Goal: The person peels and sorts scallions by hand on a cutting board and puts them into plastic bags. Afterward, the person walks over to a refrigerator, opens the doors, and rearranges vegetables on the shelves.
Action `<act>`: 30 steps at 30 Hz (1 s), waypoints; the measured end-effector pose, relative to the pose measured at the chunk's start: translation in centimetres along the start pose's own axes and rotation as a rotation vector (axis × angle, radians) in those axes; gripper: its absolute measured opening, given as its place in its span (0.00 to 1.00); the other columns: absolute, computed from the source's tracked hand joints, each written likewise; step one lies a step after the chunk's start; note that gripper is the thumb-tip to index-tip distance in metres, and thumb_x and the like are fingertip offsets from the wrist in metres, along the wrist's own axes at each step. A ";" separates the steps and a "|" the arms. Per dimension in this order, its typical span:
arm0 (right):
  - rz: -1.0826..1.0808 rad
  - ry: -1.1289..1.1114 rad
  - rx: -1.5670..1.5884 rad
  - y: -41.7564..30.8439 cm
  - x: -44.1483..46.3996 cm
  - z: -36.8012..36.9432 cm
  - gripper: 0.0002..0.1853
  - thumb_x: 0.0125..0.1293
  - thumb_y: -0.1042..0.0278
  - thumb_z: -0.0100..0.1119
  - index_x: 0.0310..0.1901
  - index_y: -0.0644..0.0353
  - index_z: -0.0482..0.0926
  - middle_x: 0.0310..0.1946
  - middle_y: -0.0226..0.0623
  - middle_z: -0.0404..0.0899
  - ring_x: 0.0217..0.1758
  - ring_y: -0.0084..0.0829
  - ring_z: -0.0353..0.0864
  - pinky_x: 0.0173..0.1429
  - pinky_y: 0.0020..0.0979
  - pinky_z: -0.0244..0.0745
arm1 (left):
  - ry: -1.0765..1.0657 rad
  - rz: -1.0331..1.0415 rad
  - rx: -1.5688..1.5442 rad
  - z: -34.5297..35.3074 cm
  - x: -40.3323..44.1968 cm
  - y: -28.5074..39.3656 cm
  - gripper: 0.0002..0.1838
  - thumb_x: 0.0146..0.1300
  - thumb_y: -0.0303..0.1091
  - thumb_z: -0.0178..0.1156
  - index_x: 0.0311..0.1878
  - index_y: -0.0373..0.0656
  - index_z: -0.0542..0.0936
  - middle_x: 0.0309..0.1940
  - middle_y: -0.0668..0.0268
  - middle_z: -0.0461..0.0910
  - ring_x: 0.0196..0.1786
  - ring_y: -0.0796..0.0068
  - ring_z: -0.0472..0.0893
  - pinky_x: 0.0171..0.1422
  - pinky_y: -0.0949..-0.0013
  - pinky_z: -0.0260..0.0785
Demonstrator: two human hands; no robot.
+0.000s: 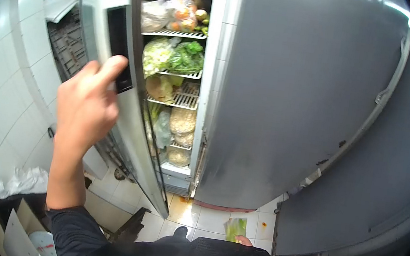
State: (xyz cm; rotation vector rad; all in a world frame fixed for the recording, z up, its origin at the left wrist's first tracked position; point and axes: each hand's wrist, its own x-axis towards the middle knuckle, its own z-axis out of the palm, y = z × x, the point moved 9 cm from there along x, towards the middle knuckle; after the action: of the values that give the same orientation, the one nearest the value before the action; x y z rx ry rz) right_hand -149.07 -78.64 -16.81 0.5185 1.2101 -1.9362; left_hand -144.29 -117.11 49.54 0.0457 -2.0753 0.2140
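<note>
A glass refrigerator door [144, 156] stands partly open, with a black handle recess [119, 39] in its pale frame. My left hand [89, 105] is at that recess, fingers curled at its lower part and one finger stretched across the black edge. Low in the view, my right hand [244, 241] shows only in part beside my body. It grips a clear bag of green vegetables [235, 228]; the exact kind is hard to make out. Inside the refrigerator, wire shelves [186, 99] bear bagged leafy greens [186, 57] and several bags of pale food [183, 121].
A large grey metal panel [291, 103] rises right of the refrigerator, with another dark grey panel [361, 200] beyond. White cloths [8, 186] and an open box [21, 228] lie at lower left. White floor tiles [208, 219] show by my foot [181, 231].
</note>
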 end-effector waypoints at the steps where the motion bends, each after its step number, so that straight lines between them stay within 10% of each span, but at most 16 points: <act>1: 0.115 -0.119 0.051 -0.2 0.3 2.7 0.14 0.56 0.66 0.57 0.43 0.63 0.75 0.34 0.39 0.79 0.34 0.32 0.79 0.42 0.35 0.75 | 0.014 -0.102 -0.070 -1.5 -1.3 -1.5 0.24 0.40 0.17 0.49 0.45 0.46 0.76 0.27 0.56 0.73 0.29 0.56 0.75 0.34 0.63 0.68; 8: -0.036 -0.342 -0.440 -8.1 3.3 20.2 0.30 0.51 0.74 0.59 0.58 0.64 0.65 0.47 0.40 0.75 0.46 0.33 0.78 0.49 0.32 0.74 | 0.426 -0.471 -0.474 -7.3 -11.6 -9.9 0.26 0.50 0.17 0.43 0.57 0.31 0.67 0.58 0.53 0.67 0.61 0.62 0.67 0.69 0.65 0.51; 11: -0.146 -0.463 -0.527 -12.0 1.9 29.3 0.32 0.49 0.75 0.58 0.60 0.65 0.64 0.50 0.40 0.73 0.52 0.33 0.74 0.57 0.32 0.69 | 0.892 -0.124 -0.355 -8.9 -15.7 -4.7 0.24 0.55 0.30 0.51 0.56 0.40 0.62 0.57 0.47 0.64 0.59 0.50 0.67 0.68 0.48 0.52; 12: -0.173 -0.501 -0.519 -13.2 1.8 32.0 0.33 0.48 0.76 0.58 0.60 0.65 0.63 0.51 0.40 0.73 0.53 0.32 0.73 0.58 0.32 0.67 | 0.815 0.098 -0.690 -6.8 -16.1 -3.0 0.21 0.51 0.27 0.51 0.51 0.40 0.65 0.57 0.47 0.64 0.62 0.53 0.65 0.70 0.52 0.50; 15: -0.406 -0.599 -0.601 -17.3 -0.4 40.2 0.38 0.47 0.76 0.59 0.63 0.65 0.59 0.54 0.39 0.70 0.57 0.31 0.68 0.61 0.31 0.65 | 0.153 -0.461 -0.763 8.6 -18.2 -3.4 0.33 0.54 0.41 0.62 0.60 0.38 0.64 0.60 0.49 0.60 0.61 0.54 0.66 0.65 0.55 0.54; 18: -0.654 -0.720 -0.664 -19.2 -3.6 47.9 0.44 0.46 0.73 0.63 0.66 0.65 0.52 0.57 0.40 0.66 0.59 0.32 0.66 0.62 0.31 0.63 | -0.233 -1.110 -1.878 24.3 -24.9 -1.4 0.49 0.56 0.40 0.65 0.69 0.38 0.41 0.63 0.52 0.57 0.64 0.60 0.63 0.67 0.60 0.54; 25: -1.057 -0.320 -1.299 -16.5 -0.9 52.5 0.59 0.45 0.62 0.67 0.69 0.64 0.32 0.66 0.63 0.50 0.68 0.51 0.57 0.66 0.36 0.59 | -0.346 -1.247 -1.993 31.6 -25.1 -5.7 0.31 0.55 0.29 0.63 0.61 0.37 0.62 0.51 0.58 0.72 0.52 0.67 0.74 0.56 0.65 0.69; 30: -0.979 -0.256 -1.079 -16.7 1.7 50.6 0.62 0.43 0.56 0.72 0.69 0.68 0.34 0.65 0.62 0.53 0.67 0.50 0.58 0.68 0.37 0.55 | -0.450 -1.298 -2.099 34.9 -26.3 -4.4 0.27 0.51 0.23 0.63 0.55 0.36 0.68 0.45 0.61 0.76 0.46 0.70 0.78 0.52 0.68 0.72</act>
State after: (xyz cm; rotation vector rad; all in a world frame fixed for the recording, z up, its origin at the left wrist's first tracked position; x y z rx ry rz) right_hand -160.26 -120.00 14.95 -1.0094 2.2757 -1.5515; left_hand -160.87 -128.92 10.58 0.1307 -1.2477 -2.7300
